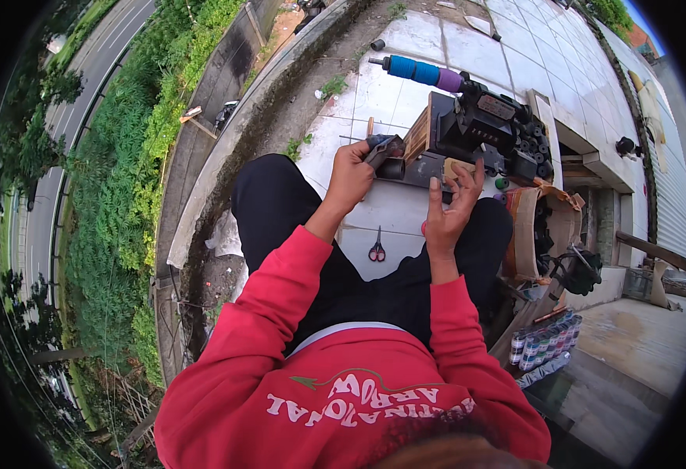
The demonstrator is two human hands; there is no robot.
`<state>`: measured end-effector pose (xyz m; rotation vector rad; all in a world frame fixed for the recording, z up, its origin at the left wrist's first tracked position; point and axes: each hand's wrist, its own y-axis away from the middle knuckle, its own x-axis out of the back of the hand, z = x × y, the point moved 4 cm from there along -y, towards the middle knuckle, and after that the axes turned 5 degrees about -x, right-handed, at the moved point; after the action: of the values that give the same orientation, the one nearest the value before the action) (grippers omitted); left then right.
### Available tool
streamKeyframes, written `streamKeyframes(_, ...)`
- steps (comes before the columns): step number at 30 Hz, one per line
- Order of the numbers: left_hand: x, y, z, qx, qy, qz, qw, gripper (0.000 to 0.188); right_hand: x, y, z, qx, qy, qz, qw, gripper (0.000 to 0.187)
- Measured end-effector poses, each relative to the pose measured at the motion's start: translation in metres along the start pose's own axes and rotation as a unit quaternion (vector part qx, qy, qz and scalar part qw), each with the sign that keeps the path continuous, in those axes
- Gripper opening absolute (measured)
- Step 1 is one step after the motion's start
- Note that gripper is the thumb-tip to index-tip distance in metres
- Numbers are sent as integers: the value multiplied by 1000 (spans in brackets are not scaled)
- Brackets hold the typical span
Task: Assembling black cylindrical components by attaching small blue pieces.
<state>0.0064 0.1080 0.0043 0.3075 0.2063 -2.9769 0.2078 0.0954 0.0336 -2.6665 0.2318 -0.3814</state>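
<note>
My left hand [349, 173] is closed around a dark, shiny folded piece [382, 153]; its kind is hard to make out. Just below that piece shows a dark rounded end [391, 169], and I cannot tell whether it is part of it. My right hand [454, 205] is open, palm up with fingers spread, beside a dark flat bar [423, 169] at the foot of a wooden block [417, 137]. Beyond it stands a black machine [480, 117] with a rod carrying blue and purple wrapped rolls [423, 72]. Small scissors [377, 246] with red-and-black handles lie on the tiles between my legs.
Right of my knee is an open cardboard box [524, 230] with dark things inside. Several colourful spools [545, 341] stand in rows further down. A low concrete kerb [226, 117] runs along the left, with greenery and a road beyond. White tiles [405, 35] stretch ahead.
</note>
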Motion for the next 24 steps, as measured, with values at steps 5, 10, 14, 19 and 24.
streamKeyframes(5, 0, 2, -8, 26, -5, 6, 1000, 19, -45, 20, 9, -92, -83, -100, 987, 53)
streamKeyframes(10, -2, 2, -6, 26, 59, 24, 998, 18, -60, 28, 27, -166, -206, -178, 948, 46)
streamKeyframes(14, -5, -1, -4, -21, 50, 35, 998, 16, -57, 32, 25, -189, -303, -167, 919, 38)
streamKeyframes(19, -8, -2, -3, -17, 80, 53, 995, 16, -50, 33, 20, -97, -187, -92, 973, 36)
streamKeyframes(24, -17, -3, -10, 37, 186, 56, 980, 16, -51, 36, 14, -32, -97, -75, 992, 39)
